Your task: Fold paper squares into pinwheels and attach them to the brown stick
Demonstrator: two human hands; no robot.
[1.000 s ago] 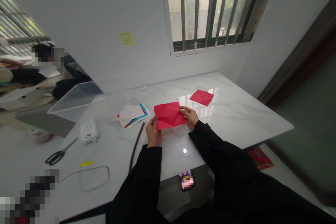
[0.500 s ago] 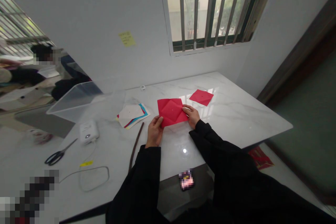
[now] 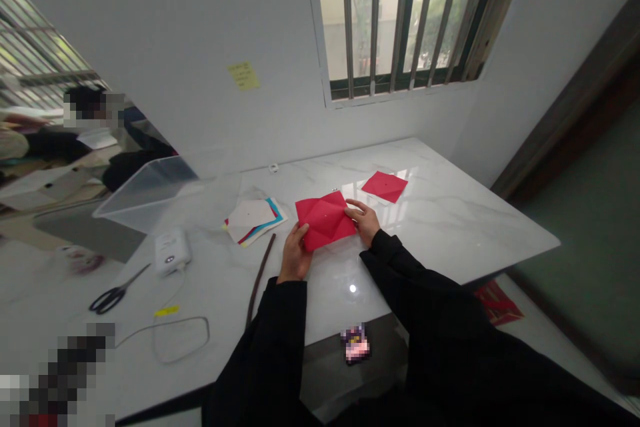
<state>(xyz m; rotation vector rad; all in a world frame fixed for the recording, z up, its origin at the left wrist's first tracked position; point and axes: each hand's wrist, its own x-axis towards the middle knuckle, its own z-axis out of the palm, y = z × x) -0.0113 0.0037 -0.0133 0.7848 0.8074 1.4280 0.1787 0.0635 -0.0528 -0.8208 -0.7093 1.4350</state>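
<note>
A creased sheet of red paper (image 3: 326, 219), with a small pale dot or hole near its middle, is held above the white marbled table (image 3: 450, 227). My left hand (image 3: 296, 252) grips its lower left corner, thumb on top. At its right edge, my right hand (image 3: 364, 219) pinches the paper between thumb and fingers. Beyond the right hand lies another red sheet (image 3: 385, 185) with a small dark spot in the centre. Left of the held paper rests a stack of coloured papers (image 3: 253, 219), white on top with blue, red and yellow edges showing.
A dark brown strip (image 3: 261, 279) lies left of my left forearm. Farther left are black scissors (image 3: 111, 297), a white device (image 3: 171, 252) with a cable, and a clear plastic bin (image 3: 145, 193). A person (image 3: 90, 113) is at the far left. A barred window (image 3: 400, 27) is ahead.
The held red paper has tilted, its left side swinging slightly left and its lower edge dropping. Both hands keep their grip.
</note>
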